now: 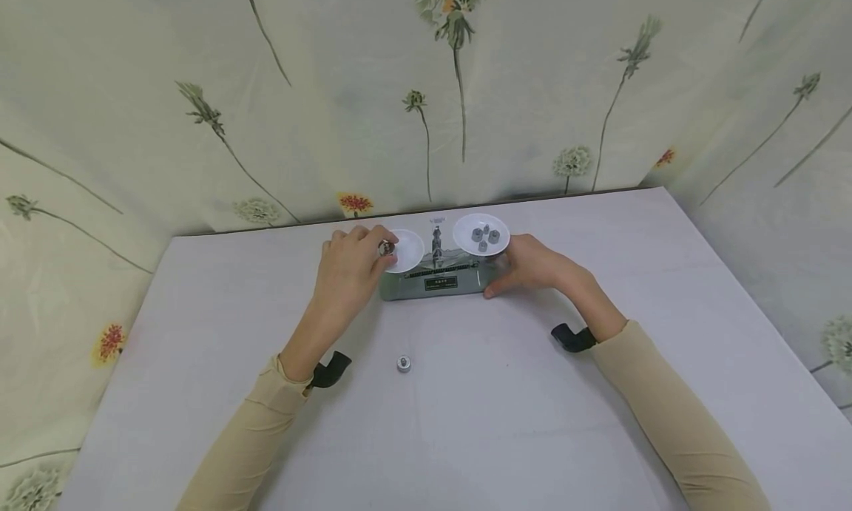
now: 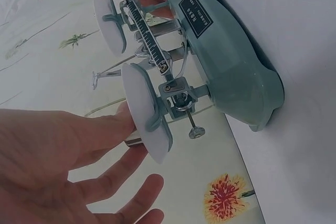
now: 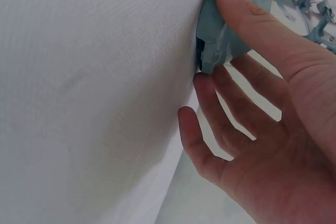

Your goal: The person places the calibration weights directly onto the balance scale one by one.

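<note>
A green balance scale [image 1: 399,288] with two white pans stands near the table's back edge. My left hand [image 1: 349,271] pinches a shiny metal weight [image 1: 386,248] between thumb and fingers at the left pan [image 1: 410,249]. From the left wrist view, that pan mostly hides the weight, so whether it touches the pan I cannot tell. Several grey metal weights [image 1: 494,236] sit on the right pan [image 1: 464,230]. My right hand [image 1: 532,262] grips the right end of the scale's base [image 3: 210,40], thumb in front and fingers round the end.
One small metal weight [image 1: 403,363] lies alone on the white tablecloth [image 1: 466,437], in front of the scale. Behind the table hangs a curtain [image 1: 373,149] printed with flowers. A black curved piece [image 1: 330,370] shows at the left wrist, another [image 1: 572,339] at the right.
</note>
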The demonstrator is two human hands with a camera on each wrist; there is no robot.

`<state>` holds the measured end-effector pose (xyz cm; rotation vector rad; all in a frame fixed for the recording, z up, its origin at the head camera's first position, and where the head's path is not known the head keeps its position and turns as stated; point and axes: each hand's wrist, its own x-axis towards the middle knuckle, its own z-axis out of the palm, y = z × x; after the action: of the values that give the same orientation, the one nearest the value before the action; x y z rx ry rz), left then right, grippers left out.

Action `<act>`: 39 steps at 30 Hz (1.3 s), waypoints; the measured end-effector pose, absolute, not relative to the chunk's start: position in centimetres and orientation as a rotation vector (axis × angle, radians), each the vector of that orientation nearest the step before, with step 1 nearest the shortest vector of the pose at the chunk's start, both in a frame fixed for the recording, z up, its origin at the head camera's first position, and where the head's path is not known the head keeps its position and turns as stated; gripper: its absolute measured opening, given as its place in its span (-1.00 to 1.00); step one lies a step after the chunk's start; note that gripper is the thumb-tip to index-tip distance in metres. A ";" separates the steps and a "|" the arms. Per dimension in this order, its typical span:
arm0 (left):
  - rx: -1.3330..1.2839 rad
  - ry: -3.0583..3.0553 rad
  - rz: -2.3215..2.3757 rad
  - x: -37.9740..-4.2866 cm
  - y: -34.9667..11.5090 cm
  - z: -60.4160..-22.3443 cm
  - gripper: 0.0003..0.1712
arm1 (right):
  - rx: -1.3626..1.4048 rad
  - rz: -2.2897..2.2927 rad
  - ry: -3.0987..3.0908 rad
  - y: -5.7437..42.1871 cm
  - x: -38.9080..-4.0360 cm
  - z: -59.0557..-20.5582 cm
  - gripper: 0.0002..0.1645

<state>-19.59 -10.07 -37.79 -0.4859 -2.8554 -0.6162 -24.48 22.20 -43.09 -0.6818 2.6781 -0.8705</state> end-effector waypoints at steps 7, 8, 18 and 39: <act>-0.488 -2.854 -0.604 -19.6 -10.0 -37.8 -0.70 | -0.702 -0.862 2.683 22.2 -24.4 -43.0 0.06; -0.487 -2.857 -0.603 -19.6 -10.0 -37.9 -0.70 | -0.702 -0.862 2.682 22.2 -24.4 -43.0 0.06; -0.485 -2.863 -0.593 -19.4 -10.1 -38.1 -0.70 | -0.680 -0.856 2.683 22.1 -24.3 -43.1 0.04; -0.549 -2.785 -0.579 -17.0 -9.4 -37.1 -0.71 | -0.682 -0.858 2.681 22.1 -24.5 -43.2 0.05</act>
<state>-17.02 -9.42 -37.05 -0.5489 -2.7846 -0.5794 -24.50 22.10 -43.15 -0.6825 2.6815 -0.8583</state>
